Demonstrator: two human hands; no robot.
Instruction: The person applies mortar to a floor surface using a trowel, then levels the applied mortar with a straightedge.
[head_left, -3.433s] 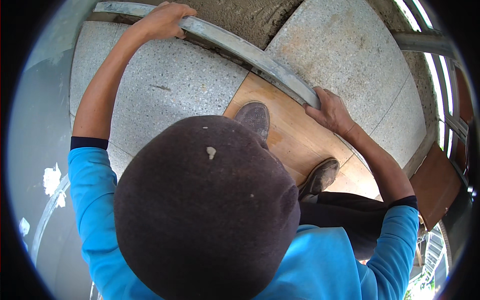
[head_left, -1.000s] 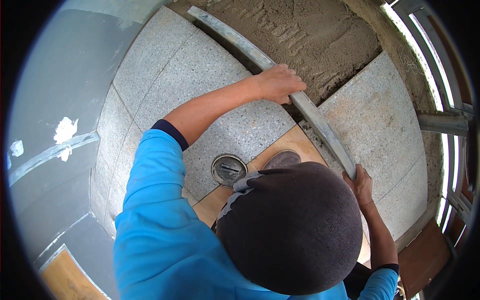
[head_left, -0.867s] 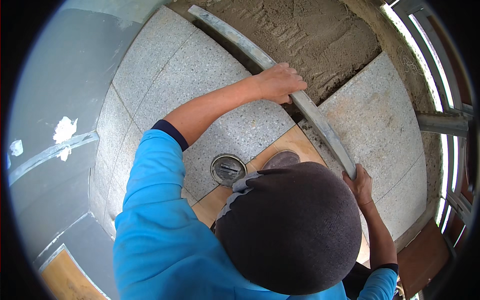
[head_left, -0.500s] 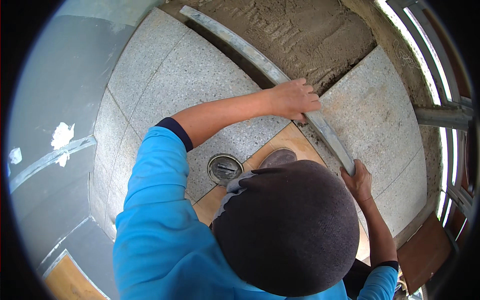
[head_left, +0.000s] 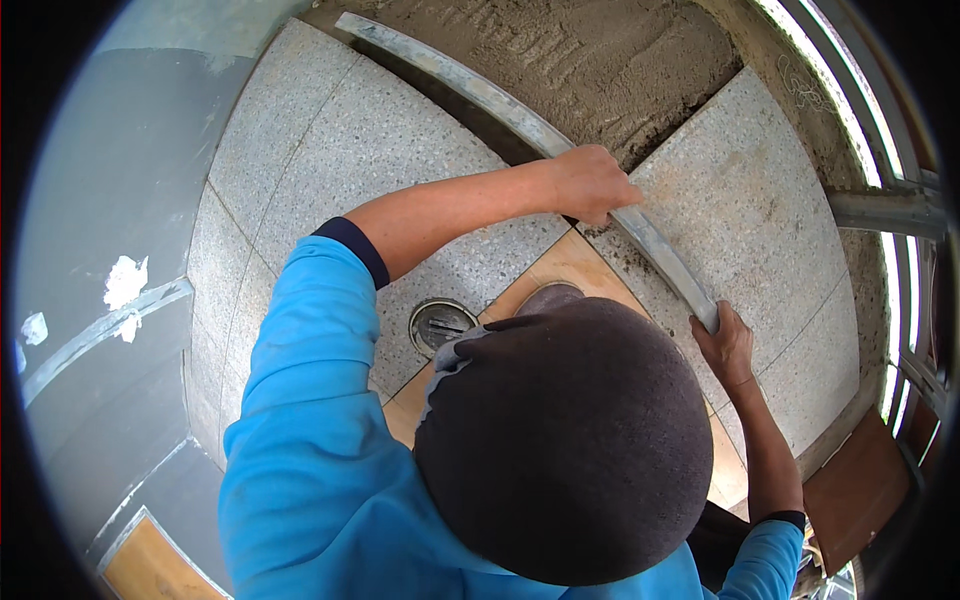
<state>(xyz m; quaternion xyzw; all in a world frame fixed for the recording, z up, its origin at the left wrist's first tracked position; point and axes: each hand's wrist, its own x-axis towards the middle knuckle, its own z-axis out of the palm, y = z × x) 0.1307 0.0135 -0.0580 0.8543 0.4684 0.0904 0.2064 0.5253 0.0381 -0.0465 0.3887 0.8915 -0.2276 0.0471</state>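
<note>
My left hand [head_left: 590,185] is closed on a long grey metal straightedge [head_left: 490,100], partway along it. My right hand [head_left: 725,340] grips its near end, with the thumb on the left side. The bar lies diagonally along the border between speckled terrazzo tiles [head_left: 340,150] and a rough bed of wet-looking mortar [head_left: 610,65], crossing a terrazzo slab [head_left: 730,170] on the right. Below my left hand are wood-coloured tiles [head_left: 555,260] and a round metal drain cover [head_left: 440,325]. My dark cap [head_left: 560,440] covers much of the lower view and most of my shoe [head_left: 550,298].
A grey wall [head_left: 110,170] with white patches runs along the left. On the right are metal frames [head_left: 855,210] with bright gaps and a brown board [head_left: 855,480]. A wood-coloured panel [head_left: 155,565] is at lower left.
Over the last second my left hand has moved rightward, closer to my right hand, and the bar's far end has shifted left. Earlier, my hands were farther apart along the bar.
</note>
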